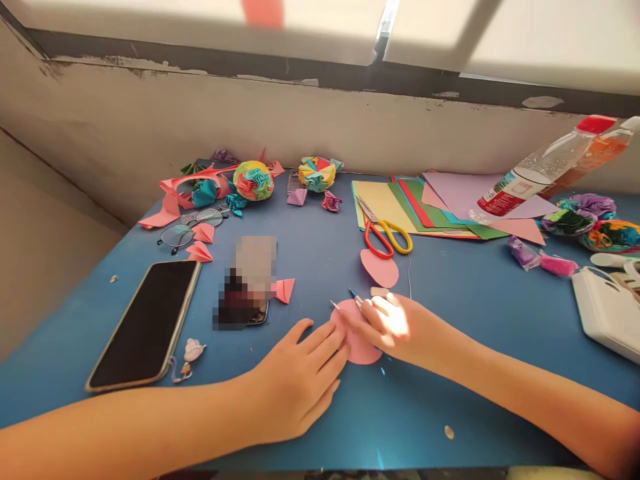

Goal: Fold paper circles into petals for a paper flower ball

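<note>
Pink paper disc (361, 347) — flat, round

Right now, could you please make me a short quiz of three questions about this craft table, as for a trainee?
1. True or false: the left hand presses its fingers on the pink paper circle.
2. What does the right hand hold over that circle? A) scissors B) a thin pen-like tool C) a bottle
3. Where do the scissors lie in relation to the coloured paper sheets?

Key:
1. True; the fingertips rest on its left edge.
2. B; its tip shows at the upper left of the hand.
3. On the left part of the sheets, handles toward the person, on the blue table.
</note>
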The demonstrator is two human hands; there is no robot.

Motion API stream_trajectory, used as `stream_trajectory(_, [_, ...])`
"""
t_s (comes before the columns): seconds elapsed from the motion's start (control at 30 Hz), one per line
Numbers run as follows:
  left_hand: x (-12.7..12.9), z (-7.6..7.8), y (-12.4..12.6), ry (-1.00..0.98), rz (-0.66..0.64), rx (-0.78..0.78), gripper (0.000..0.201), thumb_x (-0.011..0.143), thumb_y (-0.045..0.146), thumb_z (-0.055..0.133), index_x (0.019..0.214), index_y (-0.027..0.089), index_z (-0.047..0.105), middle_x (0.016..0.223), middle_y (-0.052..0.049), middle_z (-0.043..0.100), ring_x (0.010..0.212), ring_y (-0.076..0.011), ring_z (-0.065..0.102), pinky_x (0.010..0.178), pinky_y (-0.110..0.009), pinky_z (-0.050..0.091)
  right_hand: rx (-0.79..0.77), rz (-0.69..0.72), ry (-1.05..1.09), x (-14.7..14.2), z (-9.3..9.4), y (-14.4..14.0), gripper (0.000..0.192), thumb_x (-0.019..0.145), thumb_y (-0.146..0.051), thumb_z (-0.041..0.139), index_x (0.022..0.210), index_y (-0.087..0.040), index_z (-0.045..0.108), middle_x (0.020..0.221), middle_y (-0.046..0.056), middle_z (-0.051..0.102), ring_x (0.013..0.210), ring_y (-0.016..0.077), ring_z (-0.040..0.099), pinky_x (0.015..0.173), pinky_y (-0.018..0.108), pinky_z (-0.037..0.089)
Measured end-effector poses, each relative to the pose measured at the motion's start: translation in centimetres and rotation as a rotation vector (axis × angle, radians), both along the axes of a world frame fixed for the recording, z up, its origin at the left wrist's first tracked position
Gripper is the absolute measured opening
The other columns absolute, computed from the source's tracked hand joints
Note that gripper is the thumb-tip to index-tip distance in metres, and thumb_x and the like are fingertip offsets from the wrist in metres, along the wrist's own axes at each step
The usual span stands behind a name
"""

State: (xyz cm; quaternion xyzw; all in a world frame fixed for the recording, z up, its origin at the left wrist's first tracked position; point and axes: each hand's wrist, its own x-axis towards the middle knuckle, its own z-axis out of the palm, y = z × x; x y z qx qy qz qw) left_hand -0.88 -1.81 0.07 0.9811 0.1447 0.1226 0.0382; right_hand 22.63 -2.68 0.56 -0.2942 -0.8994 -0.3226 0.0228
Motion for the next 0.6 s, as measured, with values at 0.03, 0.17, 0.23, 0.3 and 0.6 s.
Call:
stream_trajectory(0.03, [0.0, 0.0, 0.0, -0.001, 0.003, -0.005, 0.040, 0.090, 0.025, 0.037, 0.128, 0.011, 0.041, 0.129, -0.010, 0.049, 0.123, -0.0259, 0.038, 0.095, -0.043, 0.032, 0.013, -0.002, -0.012, 0.4, -0.2, -0.1, 0.041, 0.078, -0.005, 0.052, 0.119, -0.010, 0.049, 0.081, 0.005, 0.054, 0.065, 0.0144, 0.047, 0.059, 0.031, 0.037])
stream_trajectory(0.17, [0.0, -0.2, 0.0, -0.009, -0.005, -0.008, 0.040, 0.090, 0.026, 0.037, 0.128, 0.013, 0.042, 0.128, -0.008, 0.050, 0.120, -0.0249, 0.040, 0.094, -0.043, 0.031, -0.034, -0.076, -0.027, 1.5, -0.1, -0.5, 0.031, 0.077, -0.003, 0.050, 0.107, -0.009, 0.057, 0.092, 0.010, 0.057, 0.079, 0.0185, 0.051, 0.054, 0.028, 0.033])
stream_trajectory(0.23, [0.0, -0.3, 0.1, -0.012, -0.004, 0.002, 0.039, 0.091, 0.026, 0.037, 0.127, 0.013, 0.042, 0.128, -0.007, 0.049, 0.120, -0.0247, 0.040, 0.095, -0.043, 0.029, -0.129, -0.142, 0.018, 1.6, 0.4, -0.7, 0.027, 0.077, -0.002, 0.046, 0.099, -0.010, 0.059, 0.097, 0.011, 0.057, 0.083, 0.0185, 0.051, 0.055, 0.028, 0.033])
stream_trajectory(0.3, [0.1, -0.4, 0.1, -0.017, 0.001, 0.009, 0.038, 0.091, 0.027, 0.037, 0.126, 0.014, 0.043, 0.129, -0.007, 0.049, 0.120, -0.0242, 0.040, 0.096, -0.043, 0.028, -0.202, -0.194, 0.069, 1.5, 0.8, -0.9, 0.030, 0.076, -0.002, 0.042, 0.098, -0.012, 0.059, 0.101, 0.011, 0.057, 0.082, 0.0176, 0.050, 0.056, 0.028, 0.033])
stream_trajectory(0.6, [0.0, 0.3, 0.3, -0.007, -0.008, 0.018, 0.036, 0.090, 0.027, 0.038, 0.123, 0.013, 0.047, 0.126, -0.007, 0.051, 0.116, -0.0241, 0.043, 0.094, -0.040, 0.031, -0.148, -0.186, 0.115, 2.6, 0.0, -1.8, 0.021, 0.078, 0.000, 0.040, 0.070, -0.014, 0.054, 0.071, 0.003, 0.051, 0.060, 0.0140, 0.041, 0.054, 0.029, 0.022])
